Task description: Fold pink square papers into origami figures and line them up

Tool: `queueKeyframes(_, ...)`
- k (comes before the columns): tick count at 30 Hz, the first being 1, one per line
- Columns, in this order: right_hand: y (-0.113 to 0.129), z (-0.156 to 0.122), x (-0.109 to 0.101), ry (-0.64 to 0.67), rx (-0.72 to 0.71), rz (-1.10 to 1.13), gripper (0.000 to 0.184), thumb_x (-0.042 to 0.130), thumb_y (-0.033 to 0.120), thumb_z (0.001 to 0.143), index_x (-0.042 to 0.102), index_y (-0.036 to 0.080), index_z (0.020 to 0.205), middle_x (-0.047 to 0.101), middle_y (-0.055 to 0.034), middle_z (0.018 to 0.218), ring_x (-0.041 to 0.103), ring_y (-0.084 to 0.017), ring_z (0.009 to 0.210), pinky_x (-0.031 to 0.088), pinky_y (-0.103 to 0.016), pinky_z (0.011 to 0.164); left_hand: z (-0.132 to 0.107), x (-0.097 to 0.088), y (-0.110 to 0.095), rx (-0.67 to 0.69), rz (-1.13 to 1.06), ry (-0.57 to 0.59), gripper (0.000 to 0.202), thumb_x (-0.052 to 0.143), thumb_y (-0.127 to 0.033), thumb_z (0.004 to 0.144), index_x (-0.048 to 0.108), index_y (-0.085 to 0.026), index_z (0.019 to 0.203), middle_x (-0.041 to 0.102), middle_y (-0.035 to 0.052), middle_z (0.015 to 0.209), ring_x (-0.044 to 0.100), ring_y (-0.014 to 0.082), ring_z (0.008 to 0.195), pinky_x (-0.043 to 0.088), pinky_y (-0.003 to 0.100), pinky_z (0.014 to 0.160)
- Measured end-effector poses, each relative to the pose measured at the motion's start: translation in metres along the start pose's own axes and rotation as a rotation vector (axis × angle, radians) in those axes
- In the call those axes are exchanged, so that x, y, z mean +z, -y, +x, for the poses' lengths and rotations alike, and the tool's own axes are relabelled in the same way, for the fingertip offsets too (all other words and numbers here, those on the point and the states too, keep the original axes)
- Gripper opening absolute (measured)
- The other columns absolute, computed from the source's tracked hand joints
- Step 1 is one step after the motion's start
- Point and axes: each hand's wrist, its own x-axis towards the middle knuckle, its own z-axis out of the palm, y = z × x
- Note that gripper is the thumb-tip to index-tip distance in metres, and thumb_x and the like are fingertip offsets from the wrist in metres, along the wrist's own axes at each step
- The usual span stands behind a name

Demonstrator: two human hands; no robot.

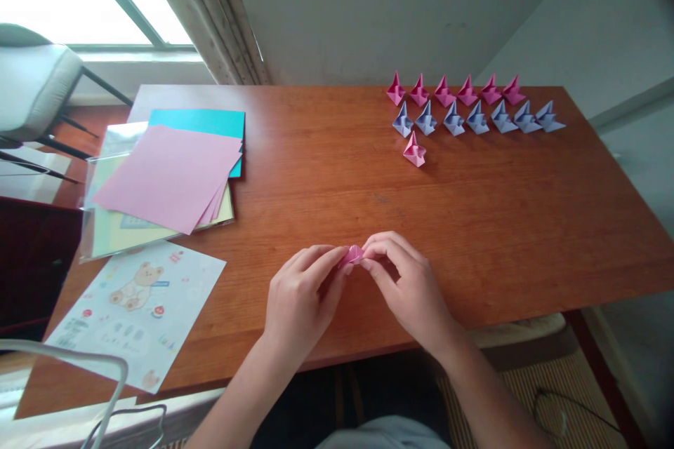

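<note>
Between my two hands, above the near part of the table, is a small folded piece of pink paper (353, 254). The fingertips of my left hand (302, 289) pinch its left end. From the other side, my right hand (403, 284) grips its right end between thumb and fingers. My fingers cover much of its edges. Beyond my hands stands a folded light pink paper figure (414, 150). Behind it are a row of pale purple paper figures (453, 120) and a row of deeper pink ones (444, 92).
Pink paper sheets (168, 172) lie at the left over turquoise sheets (197, 117) and a clear plastic packet (100, 242). Nearer is a white sheet with a bear print (137, 316). The wooden table (305, 175) ends at a wall. A chair (36, 77) stands by the window.
</note>
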Motion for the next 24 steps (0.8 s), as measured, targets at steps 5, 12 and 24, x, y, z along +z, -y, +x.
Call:
queueKeyframes(5, 0.005, 0.005, -0.007, 0.022, 0.055, 0.229, 0.007, 0.062, 0.022, 0.096, 0.064, 0.023, 0.090, 0.066, -0.0027, 0.097, 0.065, -0.018, 0.094, 0.053, -0.030, 0.085, 0.004, -0.010, -0.006, -0.266, -0.527, 0.081, 0.018, 0.067, -0.030, 0.093, 0.076, -0.020, 0.106, 0.080, 0.0044, 0.094, 0.075, 0.0167, 0.077, 0.057, 0.023, 0.068)
queueKeyframes(12, 0.008, 0.008, 0.002, -0.021, 0.233, 0.425, 0.012, 0.069, 0.034, 0.092, 0.066, 0.023, 0.087, 0.069, -0.0029, 0.091, 0.067, -0.018, 0.086, 0.056, -0.032, 0.079, 0.010, -0.009, -0.021, -0.545, -0.909, -0.037, 0.015, 0.078, -0.029, 0.084, 0.079, -0.019, 0.095, 0.079, 0.0034, 0.084, 0.073, 0.0129, 0.074, 0.057, 0.017, 0.066)
queueKeyframes(24, 0.015, 0.019, 0.005, 0.006, 0.385, 0.722, 0.017, 0.076, 0.035, 0.086, 0.072, 0.019, 0.090, 0.076, -0.0048, 0.090, 0.072, -0.018, 0.083, 0.058, -0.029, 0.075, 0.015, -0.008, -0.022, -0.674, -1.001, -0.070, 0.018, 0.082, -0.031, 0.081, 0.078, -0.017, 0.092, 0.078, 0.0027, 0.077, 0.068, 0.0093, 0.067, 0.050, 0.013, 0.057)
